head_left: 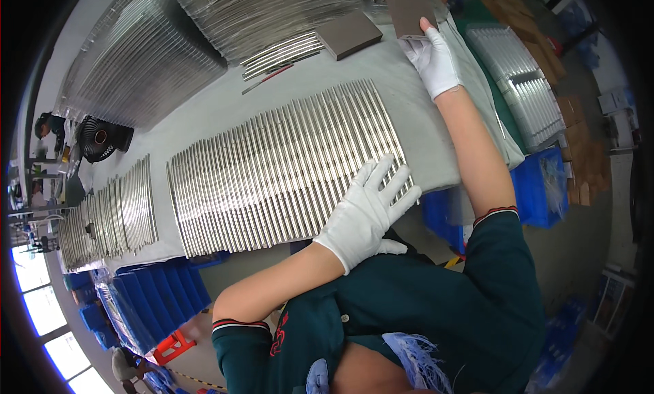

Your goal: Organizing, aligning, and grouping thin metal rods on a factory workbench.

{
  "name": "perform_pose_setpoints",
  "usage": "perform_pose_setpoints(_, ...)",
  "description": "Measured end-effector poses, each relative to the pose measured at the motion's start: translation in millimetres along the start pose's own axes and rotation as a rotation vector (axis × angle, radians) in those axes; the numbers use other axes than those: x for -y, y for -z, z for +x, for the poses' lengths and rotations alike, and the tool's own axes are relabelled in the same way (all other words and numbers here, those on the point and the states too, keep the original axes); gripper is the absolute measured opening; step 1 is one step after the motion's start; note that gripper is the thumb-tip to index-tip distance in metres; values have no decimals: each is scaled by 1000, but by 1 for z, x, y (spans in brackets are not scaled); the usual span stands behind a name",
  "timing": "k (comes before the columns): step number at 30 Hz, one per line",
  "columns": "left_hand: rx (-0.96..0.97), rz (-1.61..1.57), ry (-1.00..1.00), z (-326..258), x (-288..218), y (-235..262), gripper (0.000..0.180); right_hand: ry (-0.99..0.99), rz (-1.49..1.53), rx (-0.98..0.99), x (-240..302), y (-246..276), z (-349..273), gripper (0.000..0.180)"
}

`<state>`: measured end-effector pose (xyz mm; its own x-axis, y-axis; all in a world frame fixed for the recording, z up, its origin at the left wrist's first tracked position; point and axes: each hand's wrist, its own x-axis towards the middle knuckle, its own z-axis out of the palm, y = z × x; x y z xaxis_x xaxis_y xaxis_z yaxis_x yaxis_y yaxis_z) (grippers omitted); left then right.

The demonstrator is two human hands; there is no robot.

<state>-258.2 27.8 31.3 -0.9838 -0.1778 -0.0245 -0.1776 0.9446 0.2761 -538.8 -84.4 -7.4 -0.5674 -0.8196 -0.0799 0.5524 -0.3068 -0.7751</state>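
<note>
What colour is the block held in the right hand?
Dark grey-brown; the block shows best in the head view.

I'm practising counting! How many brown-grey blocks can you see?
2: one block lies on the table, beside some metal rods; the other block is in the right hand. Others may be hidden.

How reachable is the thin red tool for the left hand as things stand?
Probably yes, with a stretch: the left hand is spread open, and only the flat row of metal rods seems to lie between it and the thin red tool.
</note>
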Motion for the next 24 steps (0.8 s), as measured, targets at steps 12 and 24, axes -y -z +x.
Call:
perform_pose_setpoints(12,-236,-154,-178,22,-8,6,88,-34,131,35,5,12,7,37)
perform_pose_setpoints(24,18,74,216,-52,15,12,96,15,148,83,2,23,17,31)
